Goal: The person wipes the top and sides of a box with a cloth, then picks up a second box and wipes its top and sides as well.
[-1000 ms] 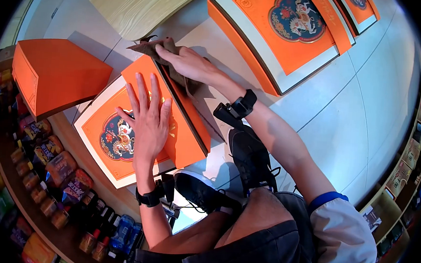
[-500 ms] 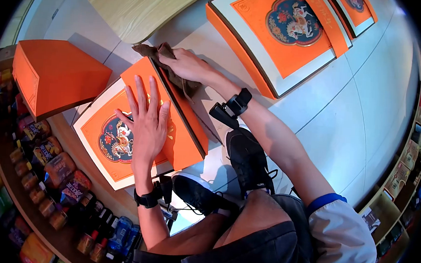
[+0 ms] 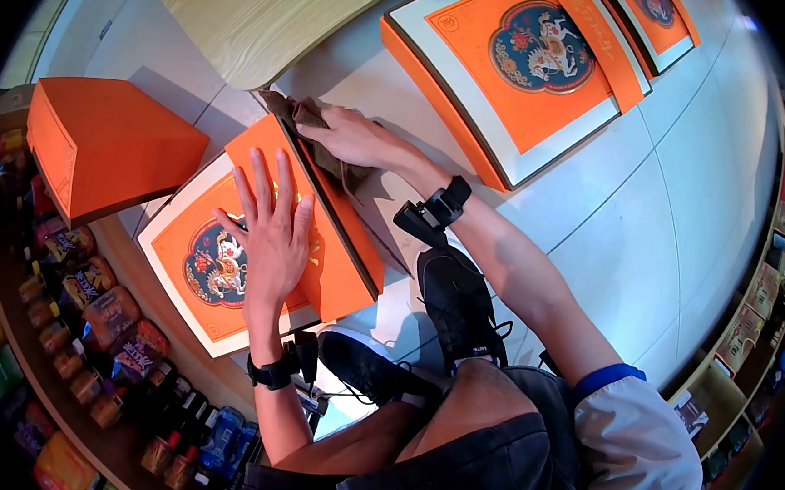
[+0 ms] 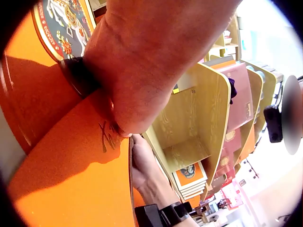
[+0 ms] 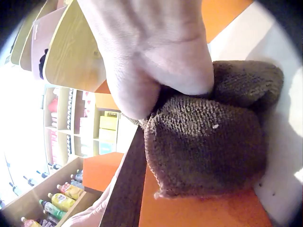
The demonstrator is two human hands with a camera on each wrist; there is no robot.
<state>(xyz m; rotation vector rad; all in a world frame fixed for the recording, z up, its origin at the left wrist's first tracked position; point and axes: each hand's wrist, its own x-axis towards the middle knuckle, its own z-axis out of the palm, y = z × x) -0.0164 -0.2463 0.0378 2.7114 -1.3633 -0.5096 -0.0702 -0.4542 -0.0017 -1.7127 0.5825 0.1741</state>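
Observation:
An orange gift box (image 3: 344, 283) with a white border and a dark horse emblem lies on the floor before the person. The left hand (image 3: 270, 241) rests flat on its top, fingers spread, partly covering the emblem. In the head view the right hand (image 3: 350, 137) grips a brown cloth (image 3: 325, 163) at the long dark-edged side of this box. Seen from the right wrist, the bunched, terry-like cloth (image 5: 208, 142) hangs over the box's orange side, with the thumb and palm above it. The right fingertips are hidden in the cloth.
Left of the box stands an orange box piece (image 3: 108, 148). Another horse-emblem box (image 3: 476, 96) lies at the upper right, with a further one beyond. A wooden panel (image 3: 263, 17) juts in at the top. Shelves of snacks and bottles (image 3: 121, 353) curve along the left; black shoes (image 3: 457, 304) stand close by.
The right hand and cloth have shifted slightly down and right along the box's side; the cloth's corner juts out less past the far end. The left hand stays in place on the box.

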